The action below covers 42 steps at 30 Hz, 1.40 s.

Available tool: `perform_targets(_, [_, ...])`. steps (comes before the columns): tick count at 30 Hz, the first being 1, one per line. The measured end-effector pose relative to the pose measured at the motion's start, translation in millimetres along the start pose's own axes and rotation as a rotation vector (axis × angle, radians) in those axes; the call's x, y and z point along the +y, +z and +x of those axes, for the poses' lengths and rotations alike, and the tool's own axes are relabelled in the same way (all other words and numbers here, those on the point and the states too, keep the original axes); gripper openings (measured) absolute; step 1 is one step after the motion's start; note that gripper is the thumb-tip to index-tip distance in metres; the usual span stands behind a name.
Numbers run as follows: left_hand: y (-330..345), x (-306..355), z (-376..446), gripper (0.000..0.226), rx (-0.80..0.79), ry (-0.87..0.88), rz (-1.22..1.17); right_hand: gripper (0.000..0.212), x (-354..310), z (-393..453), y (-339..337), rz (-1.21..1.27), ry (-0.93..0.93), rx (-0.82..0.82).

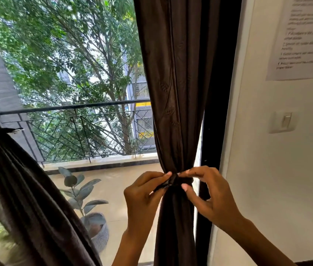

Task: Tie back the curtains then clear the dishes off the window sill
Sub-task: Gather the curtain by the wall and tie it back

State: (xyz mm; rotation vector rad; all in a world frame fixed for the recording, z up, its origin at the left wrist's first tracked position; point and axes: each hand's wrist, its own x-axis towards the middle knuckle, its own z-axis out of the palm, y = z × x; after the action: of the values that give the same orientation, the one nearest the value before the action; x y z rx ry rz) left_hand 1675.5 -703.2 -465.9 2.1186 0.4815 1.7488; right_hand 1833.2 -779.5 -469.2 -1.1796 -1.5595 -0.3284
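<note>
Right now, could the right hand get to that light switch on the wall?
Probably yes. The light switch sits on bare wall up and to the right of the right hand, with nothing between them. But that hand is pinching the tie around the right curtain, so it must let go first.

Matt brown cloth curtain, black metal railing, smooth white wall, paper notice

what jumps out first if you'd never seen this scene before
Both hands meet low in the middle, the left hand and right hand pinching a dark tie-back cinched around the brown curtain. Behind the glass, a big green tree fills the window, with a potted plant on the balcony floor.
</note>
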Motion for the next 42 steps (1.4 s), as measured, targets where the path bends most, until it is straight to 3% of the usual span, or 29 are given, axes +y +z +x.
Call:
perform_targets(4, [1.3,9.3,9.2,0.013,0.015,-0.126,-0.108,0.022,5.0,1.4,2.2,-0.281,-0.241,0.037])
perform_targets(8, [5.7,14.3,10.1,0.029,0.101,-0.211,-0.15,0.032,9.8,2.9,1.4,-0.494,-0.452,0.056])
perform_targets(15, [5.1,22.6,16.2,0.023,-0.012,-0.076,-0.104,0.029,14.6,2.1,2.9,-0.541,-0.394,0.162])
perform_targets(19, [9.3,18.9,7.4,0.015,-0.048,0.148,0.058,0.019,6.4,3.1,3.7,-0.497,-0.311,0.225])
perform_targets(23, [16.1,15.6,2.1,0.019,-0.077,0.237,0.176,0.016,4.5,4.6,-2.8,-0.525,-0.245,0.108])
perform_targets(26, [18.8,16.9,-0.7,0.018,-0.145,0.177,0.153,0.017,4.2,6.0,-16.8,-0.454,-0.264,-0.001])
perform_targets(31, [17.9,12.8,-0.4,0.017,-0.119,-0.006,0.027,0.024,2.8,-1.8,-26.9,-0.492,-0.418,0.174])
perform_targets(39, [7.8,19.4,5.7,0.012,-0.17,-0.163,-0.166,0.01,-3.0,4.7,-25.7,-0.505,-0.511,0.18])
perform_targets(42, [7.1,22.0,2.0,0.01,-0.059,-0.219,-0.251,0.005,-5.8,5.4,-23.9,-0.473,-0.477,0.151])
